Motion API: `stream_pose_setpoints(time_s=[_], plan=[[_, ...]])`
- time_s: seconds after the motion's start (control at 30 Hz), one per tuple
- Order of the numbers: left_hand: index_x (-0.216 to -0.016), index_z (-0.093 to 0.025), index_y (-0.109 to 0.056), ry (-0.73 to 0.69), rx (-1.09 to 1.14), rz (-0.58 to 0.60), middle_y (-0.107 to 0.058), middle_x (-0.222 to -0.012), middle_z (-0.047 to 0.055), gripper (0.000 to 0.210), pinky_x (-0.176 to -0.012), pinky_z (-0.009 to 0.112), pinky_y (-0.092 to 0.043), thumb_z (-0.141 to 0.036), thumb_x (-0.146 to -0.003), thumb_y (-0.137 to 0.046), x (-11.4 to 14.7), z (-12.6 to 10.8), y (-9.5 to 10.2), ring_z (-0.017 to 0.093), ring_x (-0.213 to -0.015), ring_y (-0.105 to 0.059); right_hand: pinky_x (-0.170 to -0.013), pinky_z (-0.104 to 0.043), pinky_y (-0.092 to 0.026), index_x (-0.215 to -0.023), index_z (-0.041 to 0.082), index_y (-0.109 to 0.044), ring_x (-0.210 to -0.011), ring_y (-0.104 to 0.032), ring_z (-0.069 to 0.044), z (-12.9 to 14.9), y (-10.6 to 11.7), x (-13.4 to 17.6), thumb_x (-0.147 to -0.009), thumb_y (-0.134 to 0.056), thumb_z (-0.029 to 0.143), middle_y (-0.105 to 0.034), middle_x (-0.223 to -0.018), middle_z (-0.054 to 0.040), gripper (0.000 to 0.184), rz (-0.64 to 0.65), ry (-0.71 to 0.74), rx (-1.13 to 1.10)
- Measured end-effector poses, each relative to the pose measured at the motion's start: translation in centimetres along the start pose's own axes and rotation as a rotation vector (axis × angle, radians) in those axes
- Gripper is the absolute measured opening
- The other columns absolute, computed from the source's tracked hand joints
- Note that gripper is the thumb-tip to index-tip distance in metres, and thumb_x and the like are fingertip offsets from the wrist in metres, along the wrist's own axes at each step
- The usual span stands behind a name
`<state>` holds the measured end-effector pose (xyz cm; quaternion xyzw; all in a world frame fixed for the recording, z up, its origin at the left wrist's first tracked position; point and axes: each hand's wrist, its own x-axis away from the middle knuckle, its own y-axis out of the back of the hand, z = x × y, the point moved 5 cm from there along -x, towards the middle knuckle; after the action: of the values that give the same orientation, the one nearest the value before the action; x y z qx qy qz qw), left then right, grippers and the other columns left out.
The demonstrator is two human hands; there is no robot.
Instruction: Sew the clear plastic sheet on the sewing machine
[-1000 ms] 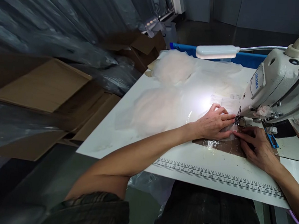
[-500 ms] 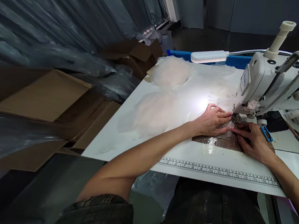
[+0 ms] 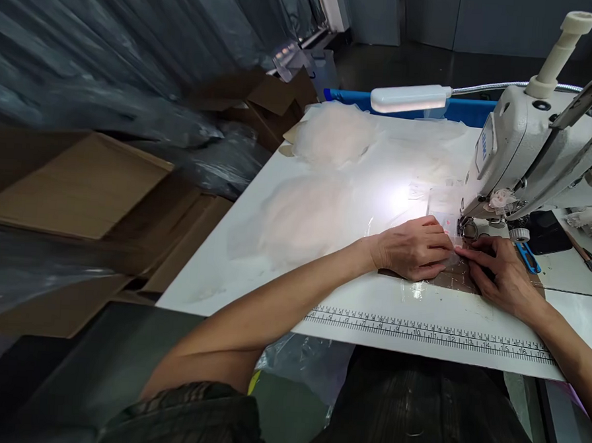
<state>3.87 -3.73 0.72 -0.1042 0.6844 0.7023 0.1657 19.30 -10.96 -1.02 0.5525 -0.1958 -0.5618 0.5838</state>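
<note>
A white sewing machine [image 3: 508, 150] stands at the right, its presser foot and needle area [image 3: 467, 225] low over the table. Just left of the needle lies a piece of thin, sheer white fabric [image 3: 443, 209]. My left hand [image 3: 416, 247] rests on it with the fingers curled and close together, gripping its near part. My right hand [image 3: 504, 272] is in front of the needle. Its index finger reaches left to the fabric edge, meeting my left fingertips, and the other fingers are bent. A brown, shiny plate [image 3: 454, 279] lies beneath both hands.
Two piles of sheer pale fabric [image 3: 301, 215] lie on the white table [image 3: 253, 285]. A printed ruler [image 3: 419, 334] runs along the front edge. Blue thread snips [image 3: 528, 258] and a dark phone-like slab [image 3: 548, 233] are right. Cardboard boxes [image 3: 79, 184] stand left; a lamp [image 3: 410, 98] hangs behind.
My left hand has gone from lying flat with fingers spread to curled, and has drawn slightly toward me. My right hand stays nearly in place. The whole view has shifted slightly.
</note>
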Motion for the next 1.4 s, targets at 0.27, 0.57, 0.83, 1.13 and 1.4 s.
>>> stream_pose_setpoints(time_s=[0.27,0.57,0.83,1.13,1.4], plan=[[-0.094,-0.015,-0.069,-0.02,-0.03,-0.041,-0.072,-0.099,0.008,0.024,-0.077,0.033,-0.046,-0.024,-0.095,-0.047,0.3,-0.2,-0.3,0.017,-0.08,-0.062,-0.084,-0.048,-0.053,-0.122,0.027,-0.07,-0.098,-0.055,-0.027,0.2,0.1,0.0,-0.096,-0.046,0.025,-0.059,-0.106,-0.0123,0.035,0.002,0.011,0.002],[-0.097,-0.022,-0.07,0.088,0.12,0.01,-0.072,-0.101,0.006,0.021,-0.076,0.034,-0.043,-0.028,-0.098,-0.05,0.4,0.6,-0.8,0.016,-0.087,-0.063,-0.083,-0.048,-0.053,-0.122,0.027,-0.07,-0.096,-0.054,-0.027,0.2,0.1,0.1,-0.097,-0.047,0.025,-0.058,-0.106,-0.0124,0.034,-0.008,0.022,0.002],[-0.089,-0.018,-0.066,0.057,0.023,-0.05,-0.072,-0.098,0.006,0.026,-0.074,0.031,-0.043,-0.018,-0.1,-0.042,0.3,0.3,-0.8,0.014,-0.081,-0.061,-0.083,-0.046,-0.052,-0.12,0.025,-0.071,-0.096,-0.054,-0.027,0.2,0.0,0.1,-0.097,-0.047,0.024,-0.058,-0.107,-0.0132,0.033,-0.014,0.028,0.006],[-0.091,-0.022,-0.068,0.07,0.059,0.084,-0.072,-0.099,0.006,0.027,-0.074,0.033,-0.047,-0.018,-0.099,-0.043,0.2,0.5,-1.4,0.016,-0.083,-0.062,-0.087,-0.049,-0.05,-0.124,0.029,-0.068,-0.099,-0.053,-0.028,0.3,0.0,0.1,-0.098,-0.045,0.027,-0.059,-0.109,-0.0124,0.035,0.026,0.009,0.036],[-0.088,-0.021,-0.069,0.074,0.084,0.086,-0.071,-0.1,0.005,0.026,-0.078,0.034,-0.042,-0.022,-0.096,-0.044,-0.1,0.3,-0.8,0.016,-0.082,-0.06,-0.085,-0.048,-0.051,-0.124,0.027,-0.068,-0.097,-0.053,-0.027,0.4,0.0,0.1,-0.096,-0.044,0.025,-0.059,-0.108,-0.0124,0.037,0.023,0.004,0.067]])
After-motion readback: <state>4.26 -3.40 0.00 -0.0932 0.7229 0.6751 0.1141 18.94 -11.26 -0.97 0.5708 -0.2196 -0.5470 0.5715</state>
